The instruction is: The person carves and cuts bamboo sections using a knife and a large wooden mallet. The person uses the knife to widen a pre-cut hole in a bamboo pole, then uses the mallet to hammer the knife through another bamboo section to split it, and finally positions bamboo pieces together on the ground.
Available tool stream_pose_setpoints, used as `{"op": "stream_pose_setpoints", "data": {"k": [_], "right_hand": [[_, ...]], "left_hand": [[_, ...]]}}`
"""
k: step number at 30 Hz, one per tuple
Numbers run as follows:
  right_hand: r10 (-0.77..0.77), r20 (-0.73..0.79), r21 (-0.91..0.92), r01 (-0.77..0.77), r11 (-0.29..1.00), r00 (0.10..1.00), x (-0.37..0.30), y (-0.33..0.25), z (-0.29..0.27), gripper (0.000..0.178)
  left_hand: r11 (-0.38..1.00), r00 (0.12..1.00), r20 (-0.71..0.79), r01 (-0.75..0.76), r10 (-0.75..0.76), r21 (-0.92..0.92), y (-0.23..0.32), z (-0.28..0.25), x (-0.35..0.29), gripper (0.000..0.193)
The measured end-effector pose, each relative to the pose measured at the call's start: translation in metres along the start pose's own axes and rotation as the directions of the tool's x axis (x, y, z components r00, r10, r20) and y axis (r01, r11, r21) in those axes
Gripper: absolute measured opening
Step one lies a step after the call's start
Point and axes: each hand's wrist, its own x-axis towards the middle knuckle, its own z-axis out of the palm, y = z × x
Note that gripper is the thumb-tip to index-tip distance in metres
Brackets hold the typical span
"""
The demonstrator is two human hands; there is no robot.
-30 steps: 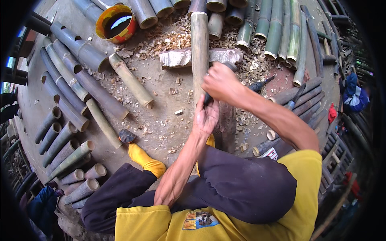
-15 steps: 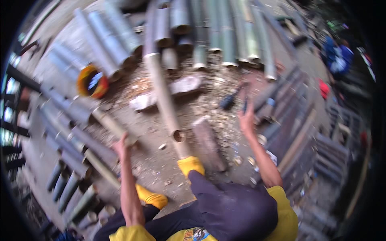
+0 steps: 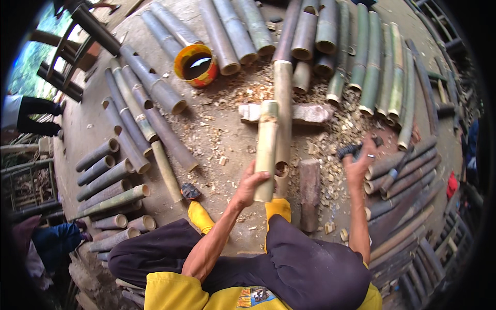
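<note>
My left hand [image 3: 251, 185] is wrapped round the lower part of a short pale bamboo tube [image 3: 266, 144], held nearly upright in front of a longer bamboo pole. That pole [image 3: 282, 98] lies across a whitish stone block [image 3: 310, 112], its near end by my yellow-covered foot [image 3: 279, 206]. My right hand [image 3: 360, 157], wearing a ring, is at a black-handled tool [image 3: 349, 150] among the wood chips. Thumb and fingers look spread over the tool, which partly hides behind the hand.
Bamboo tubes lie in rows at the left [image 3: 124, 175], far side [image 3: 372, 62] and right [image 3: 408, 170]. A red-yellow container [image 3: 196, 65] with dark liquid stands far left. A brown block [image 3: 310, 194] lies near my foot; people are at the left edge.
My left hand has brought the short bamboo tube from the left to the middle and raised it. My right hand has come to the black-handled tool. The view has turned leftward.
</note>
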Motion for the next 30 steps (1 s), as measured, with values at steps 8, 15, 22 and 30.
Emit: {"op": "stream_pose_setpoints", "data": {"k": [8, 15, 22, 30], "right_hand": [[-0.345, -0.156, 0.091, 0.361, 0.928, 0.926, 0.009, -0.095, -0.062, 0.050], [-0.147, 0.164, 0.725, -0.018, 0.688, 0.975, -0.062, -0.131, -0.042, 0.054], [-0.255, 0.390, 0.732, -0.131, 0.668, 0.885, -0.074, -0.133, -0.017, 0.056], [-0.310, 0.381, 0.735, -0.082, 0.673, 0.871, -0.048, -0.134, 0.003, 0.050]], "left_hand": [[0.979, 0.865, 0.459, 0.188, -0.203, 0.078, -0.011, 0.103, -0.040, 0.060], [0.968, 0.971, -0.224, 0.128, -0.078, 0.215, -0.084, 0.019, -0.059, 0.020], [0.839, 0.889, -0.221, -0.258, 0.400, 0.479, -0.082, -0.006, -0.045, 0.025], [0.212, 0.530, 0.270, -0.680, 0.804, 0.702, -0.017, 0.062, -0.023, 0.062]]}}
